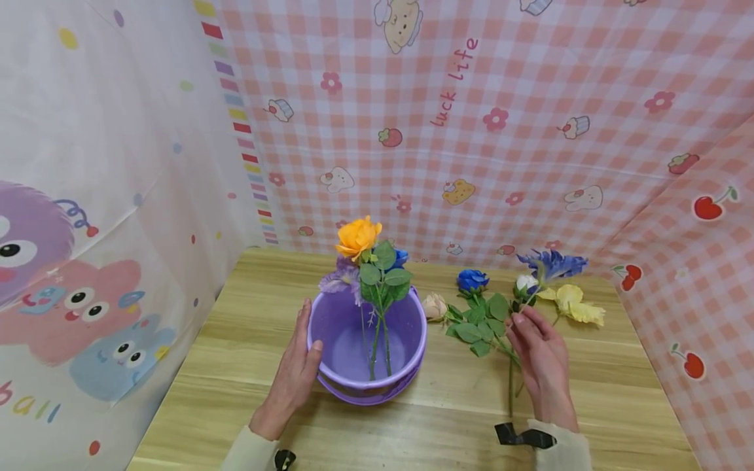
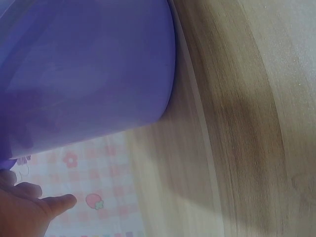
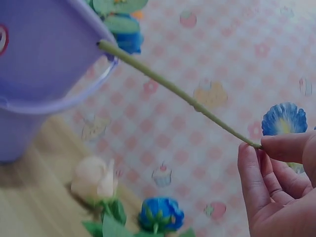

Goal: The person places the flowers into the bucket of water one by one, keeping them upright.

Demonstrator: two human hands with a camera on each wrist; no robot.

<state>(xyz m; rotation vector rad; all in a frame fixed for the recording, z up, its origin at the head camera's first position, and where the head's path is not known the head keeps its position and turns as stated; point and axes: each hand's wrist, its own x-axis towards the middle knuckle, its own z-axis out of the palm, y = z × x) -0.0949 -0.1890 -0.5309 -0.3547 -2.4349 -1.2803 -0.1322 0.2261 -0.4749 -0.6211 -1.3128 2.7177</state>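
Note:
A purple bucket [image 1: 367, 347] stands on the table, with an orange rose [image 1: 359, 237], a light purple flower [image 1: 343, 280] and a partly hidden blue flower [image 1: 398, 259] in it. My left hand [image 1: 296, 367] holds its left side, thumb over the rim and fingers along the outer wall. To the bucket's right, my right hand [image 1: 540, 353] pinches the stem [image 3: 173, 89] of a blue-violet flower [image 1: 552, 265] between thumb and fingertips. In the right wrist view that stem's bare end overlaps the bucket's edge, and the bloom [image 3: 285, 119] shows behind the fingers.
Right of the bucket lie a pale pink rose [image 1: 435, 306], a blue rose [image 1: 472, 281], a white flower [image 1: 526, 284] and a yellow flower [image 1: 574, 305], their leaves and stems crossing under my right hand. Checked cloth [image 1: 412, 163] hangs behind the wooden table [image 1: 235, 366].

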